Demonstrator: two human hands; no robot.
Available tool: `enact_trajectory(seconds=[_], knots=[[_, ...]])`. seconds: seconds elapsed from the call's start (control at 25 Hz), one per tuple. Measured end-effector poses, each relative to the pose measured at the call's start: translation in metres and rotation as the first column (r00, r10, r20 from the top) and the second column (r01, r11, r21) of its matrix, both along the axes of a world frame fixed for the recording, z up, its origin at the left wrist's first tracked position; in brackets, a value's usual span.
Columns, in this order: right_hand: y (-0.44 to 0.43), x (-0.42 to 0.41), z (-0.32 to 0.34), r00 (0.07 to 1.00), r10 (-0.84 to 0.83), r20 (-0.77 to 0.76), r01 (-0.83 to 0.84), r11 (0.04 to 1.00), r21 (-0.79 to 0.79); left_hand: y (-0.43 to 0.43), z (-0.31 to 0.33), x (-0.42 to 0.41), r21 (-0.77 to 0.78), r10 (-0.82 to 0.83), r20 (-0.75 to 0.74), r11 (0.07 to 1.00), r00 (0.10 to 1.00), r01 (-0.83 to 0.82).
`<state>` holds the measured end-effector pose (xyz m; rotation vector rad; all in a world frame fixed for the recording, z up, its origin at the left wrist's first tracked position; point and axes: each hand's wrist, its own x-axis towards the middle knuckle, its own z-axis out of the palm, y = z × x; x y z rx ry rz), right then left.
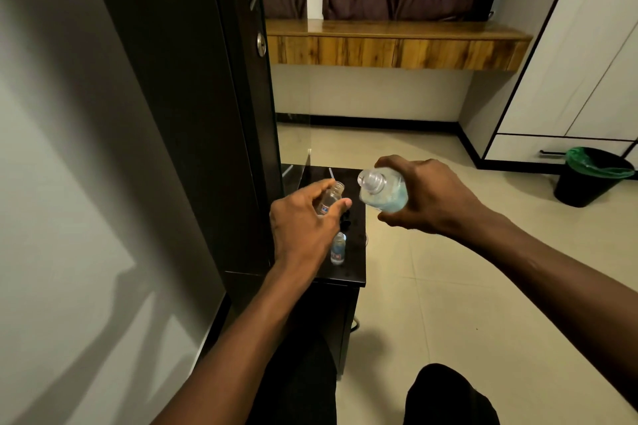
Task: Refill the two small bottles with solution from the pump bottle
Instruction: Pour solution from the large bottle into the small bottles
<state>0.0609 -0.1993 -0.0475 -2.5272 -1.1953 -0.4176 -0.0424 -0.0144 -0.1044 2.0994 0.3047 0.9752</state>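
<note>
My left hand (303, 228) grips a small clear bottle (330, 197), uncapped and tilted with its mouth up and to the right. My right hand (428, 198) holds the larger clear bottle (383, 191) with pale blue solution, pump removed, tipped so its open neck points left toward the small bottle; a gap separates the two mouths. A second small bottle (338, 248) with bluish liquid stands upright on the dark table (355, 269), just below my left hand. The pump's thin tube (332, 173) lies on the table behind.
A tall dark cabinet door (207, 114) stands close on the left of the table. Small dark caps (345, 219) lie on the table between the bottles. A black bin with a green liner (593, 176) sits on the tiled floor at right.
</note>
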Motion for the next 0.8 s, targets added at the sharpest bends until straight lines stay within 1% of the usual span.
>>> enact_trajectory(seconds=[0.12,0.32,0.52,0.8], knots=[[-0.001,-0.005,0.008,0.997,-0.033,0.071,0.040,0.994,-0.103,-0.006,0.001,-0.005,0.036,-0.010,-0.006,0.999,1.000,0.011],[-0.003,-0.012,0.013,0.993,-0.057,0.108,0.080,0.971,-0.227,-0.012,-0.002,-0.008,0.036,-0.038,-0.003,0.999,0.999,0.038],[-0.002,-0.014,0.015,0.988,-0.071,0.137,0.109,0.949,-0.295,-0.016,-0.004,-0.006,0.076,-0.069,-0.005,0.995,0.998,0.069],[-0.001,-0.013,0.015,0.969,-0.061,0.238,0.150,0.914,-0.377,-0.015,-0.004,-0.005,0.105,-0.067,-0.018,0.992,0.998,0.069]])
